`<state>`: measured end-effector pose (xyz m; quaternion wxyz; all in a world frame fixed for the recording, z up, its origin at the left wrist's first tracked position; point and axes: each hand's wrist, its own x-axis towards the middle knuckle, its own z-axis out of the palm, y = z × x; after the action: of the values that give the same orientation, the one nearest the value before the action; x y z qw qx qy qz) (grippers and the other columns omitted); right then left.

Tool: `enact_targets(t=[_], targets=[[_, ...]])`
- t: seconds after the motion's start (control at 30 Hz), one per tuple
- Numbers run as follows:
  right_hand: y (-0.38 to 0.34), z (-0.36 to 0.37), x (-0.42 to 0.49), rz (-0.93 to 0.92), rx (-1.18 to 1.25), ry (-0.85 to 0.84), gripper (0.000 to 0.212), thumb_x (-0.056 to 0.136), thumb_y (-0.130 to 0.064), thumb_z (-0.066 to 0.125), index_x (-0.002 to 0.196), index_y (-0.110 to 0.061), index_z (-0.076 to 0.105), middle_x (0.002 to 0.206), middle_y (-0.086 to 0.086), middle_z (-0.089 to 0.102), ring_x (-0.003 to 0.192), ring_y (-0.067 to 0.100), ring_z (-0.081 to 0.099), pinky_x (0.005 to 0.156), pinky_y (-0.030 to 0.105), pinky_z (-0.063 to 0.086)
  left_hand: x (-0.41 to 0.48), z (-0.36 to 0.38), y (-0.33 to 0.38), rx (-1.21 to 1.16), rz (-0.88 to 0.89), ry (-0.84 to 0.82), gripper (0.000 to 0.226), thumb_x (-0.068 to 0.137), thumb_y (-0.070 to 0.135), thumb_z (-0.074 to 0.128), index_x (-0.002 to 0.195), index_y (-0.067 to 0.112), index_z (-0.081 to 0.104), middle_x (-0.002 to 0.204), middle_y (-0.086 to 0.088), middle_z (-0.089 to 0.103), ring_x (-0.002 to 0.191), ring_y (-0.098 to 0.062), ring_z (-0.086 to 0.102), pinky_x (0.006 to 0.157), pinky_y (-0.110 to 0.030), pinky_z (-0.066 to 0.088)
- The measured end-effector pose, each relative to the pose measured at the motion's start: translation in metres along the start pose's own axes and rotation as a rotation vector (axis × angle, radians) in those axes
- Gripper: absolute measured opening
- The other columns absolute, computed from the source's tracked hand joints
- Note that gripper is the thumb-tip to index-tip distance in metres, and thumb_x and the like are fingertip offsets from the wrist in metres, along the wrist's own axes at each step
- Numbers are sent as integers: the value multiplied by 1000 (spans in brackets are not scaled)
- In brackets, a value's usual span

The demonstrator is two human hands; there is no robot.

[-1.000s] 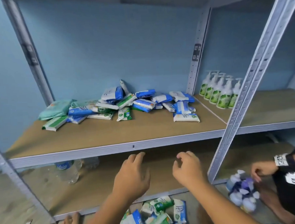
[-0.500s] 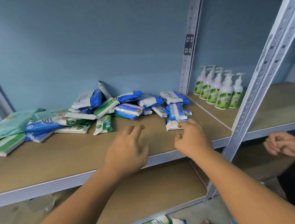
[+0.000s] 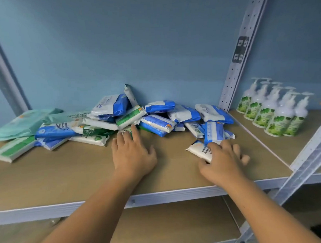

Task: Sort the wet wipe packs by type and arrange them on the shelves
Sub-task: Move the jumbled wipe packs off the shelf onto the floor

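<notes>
The wet wipe packs (image 3: 156, 121) lie in a loose heap along the back of the brown shelf (image 3: 75, 171), against the blue wall (image 3: 134, 39). Most are blue and white, some green and white. Two larger teal packs (image 3: 22, 123) sit at the heap's left end.

A white pack (image 3: 198, 149) lies apart from the heap, towards the front right. The right hand (image 3: 222, 161) holds this pack at its near end. The thumb and forefinger pinch it, while the other fingers (image 3: 238, 149) spread loosely to the right, off the pack.

The left hand (image 3: 131, 153) lies flat and relaxed over the shelf, palm down. Its straight fingers (image 3: 136, 133) reach the heap's front edge and touch a small green-and-white pack (image 3: 126, 131) there.

Bare board shows in front of the heap, from the packs to the shelf's pale metal front edge (image 3: 159, 196).

A perforated metal post (image 3: 241, 53) stands at the right rear corner. Beyond it, pump bottles (image 3: 273, 112) with green labels stand in a row on the neighbouring shelf. A lower shelf (image 3: 169, 222) shows beneath the forearms.
</notes>
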<state>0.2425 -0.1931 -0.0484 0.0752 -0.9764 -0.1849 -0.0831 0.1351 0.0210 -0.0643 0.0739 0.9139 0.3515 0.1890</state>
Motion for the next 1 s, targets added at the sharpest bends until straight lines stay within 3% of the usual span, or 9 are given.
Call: enact_targets(t=[0.17, 0.3, 0.4, 0.53, 0.63, 0.73, 0.83, 1.0], targets=[[-27, -6, -16, -165, 77, -3, 42, 80, -49, 52, 119, -36, 55, 119, -10, 44, 118, 19, 35, 86, 40, 27, 5, -9, -14, 27, 22, -42, 62, 91, 56, 42, 129, 10, 55, 134, -12, 49, 127, -32, 43, 107, -42, 38], [-33, -14, -24, -221, 114, -92, 35, 77, -41, 57, 111, -33, 58, 110, -12, 48, 116, 18, 40, 81, 39, 25, 3, -24, -18, -6, 5, -57, 42, 92, 47, 53, 119, 16, 62, 124, -12, 50, 116, -34, 49, 92, -42, 45], [-35, -17, -27, -170, 181, -159, 27, 75, -47, 63, 94, -28, 60, 97, -13, 45, 112, 19, 45, 82, 40, 27, -1, -33, -26, -27, -4, -66, 32, 86, 36, 66, 112, 18, 62, 117, -14, 51, 109, -37, 52, 85, -40, 47], [-34, -20, -34, -132, 241, -230, 49, 62, -68, 69, 93, -30, 68, 95, -10, 50, 100, 19, 55, 93, 45, 43, -13, -45, -34, -44, -56, -137, 48, 81, 36, 69, 117, 11, 50, 118, -18, 59, 110, -38, 56, 85, -39, 43], [-32, -27, -48, -148, 266, -245, 46, 63, -66, 68, 94, -31, 67, 96, -9, 51, 98, 21, 56, 94, 47, 45, -28, -57, -40, -126, -59, -199, 59, 78, 31, 67, 128, 12, 41, 118, -16, 62, 110, -39, 59, 80, -37, 43], [-28, -33, -68, -180, 209, -190, 35, 72, -53, 69, 99, -30, 65, 98, -8, 50, 99, 22, 54, 95, 45, 43, -55, -68, -41, -175, 46, -232, 75, 72, 24, 64, 142, 18, 38, 121, -15, 62, 112, -39, 56, 87, -38, 47], [-24, -44, -93, -177, 245, -172, 31, 73, -48, 69, 98, -30, 65, 97, -8, 52, 95, 21, 55, 89, 42, 46, -91, -83, -34, -227, 202, -231, 77, 65, 29, 61, 139, 23, 41, 119, -12, 61, 107, -37, 56, 83, -37, 46], [-14, -54, -147, -129, 368, -131, 46, 60, -55, 59, 95, -25, 65, 98, -5, 59, 90, 21, 56, 81, 39, 51, -156, -88, -29, -322, 357, -238, 80, 66, 36, 67, 140, 33, 37, 113, -5, 58, 93, -36, 61, 74, -40, 52]])
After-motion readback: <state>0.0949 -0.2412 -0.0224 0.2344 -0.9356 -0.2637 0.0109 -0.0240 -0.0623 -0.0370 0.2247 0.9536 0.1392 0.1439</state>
